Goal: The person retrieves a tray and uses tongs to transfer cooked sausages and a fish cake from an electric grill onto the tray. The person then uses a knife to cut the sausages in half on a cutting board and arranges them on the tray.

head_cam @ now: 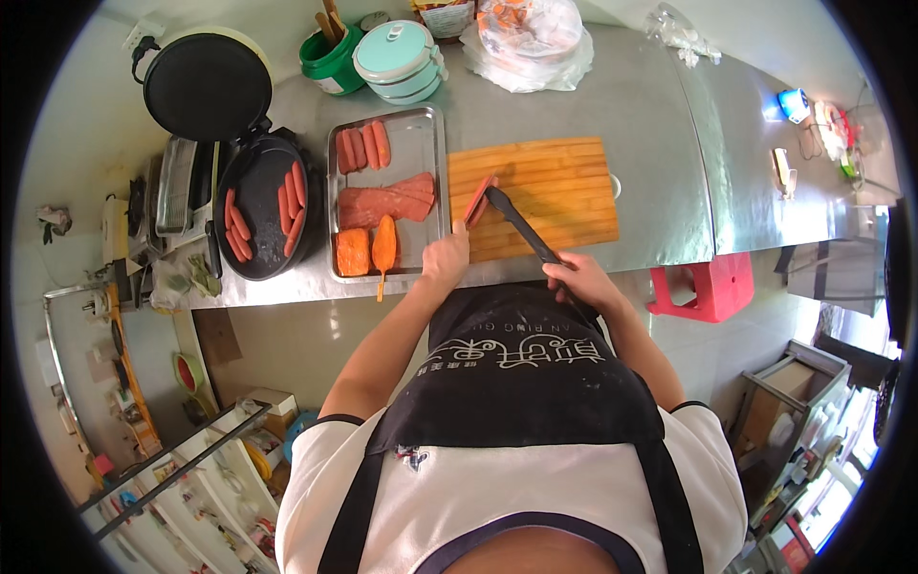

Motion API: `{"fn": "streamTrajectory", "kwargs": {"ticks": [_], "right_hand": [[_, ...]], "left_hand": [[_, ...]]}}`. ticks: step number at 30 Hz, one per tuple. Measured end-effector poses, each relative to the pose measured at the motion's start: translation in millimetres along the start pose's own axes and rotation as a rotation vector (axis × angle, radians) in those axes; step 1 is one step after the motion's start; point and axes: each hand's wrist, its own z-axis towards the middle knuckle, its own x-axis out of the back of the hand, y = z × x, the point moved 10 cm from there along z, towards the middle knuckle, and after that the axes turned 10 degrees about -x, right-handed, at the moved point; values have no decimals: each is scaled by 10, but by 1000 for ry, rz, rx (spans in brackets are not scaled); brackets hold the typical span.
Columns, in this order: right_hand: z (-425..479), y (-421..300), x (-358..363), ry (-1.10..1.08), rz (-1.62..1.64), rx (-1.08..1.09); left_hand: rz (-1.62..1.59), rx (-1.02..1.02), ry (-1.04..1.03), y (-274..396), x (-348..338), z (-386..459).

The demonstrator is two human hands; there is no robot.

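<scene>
Near the left edge of a wooden cutting board [552, 194], my left hand [446, 257] holds the lower end of a red sausage [476, 204]. The sausage slants upward over the board and looks split lengthwise. My right hand [579, 276] grips a long black tool [527, 228], whose far end meets the sausage; whether it is tongs or another utensil is unclear. Left of the board lies a metal tray [419, 136] with several sausages [363, 146], overlapping reddish meat slices [387, 201], an orange block of food [353, 252] and an orange skewered piece [384, 244].
A black electric pan [260, 208] with its lid [208, 86] raised contains several sausages [290, 197]. Behind the tray stand a green tub [332, 61] and a turquoise food container [399, 61]. Plastic bags [531, 43] lie at the back. A red stool [710, 287] stands below the counter.
</scene>
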Motion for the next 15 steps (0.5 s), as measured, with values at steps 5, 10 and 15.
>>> {"fn": "streamTrajectory", "kwargs": {"ticks": [5, 10, 15], "right_hand": [[42, -39, -4, 7, 36, 4], [96, 56, -21, -65, 146, -51], [125, 65, -9, -62, 130, -52]], "left_hand": [[-111, 76, -2, -137, 47, 108], [-598, 31, 66, -286, 147, 46], [-699, 137, 252, -327, 407, -256]]}}
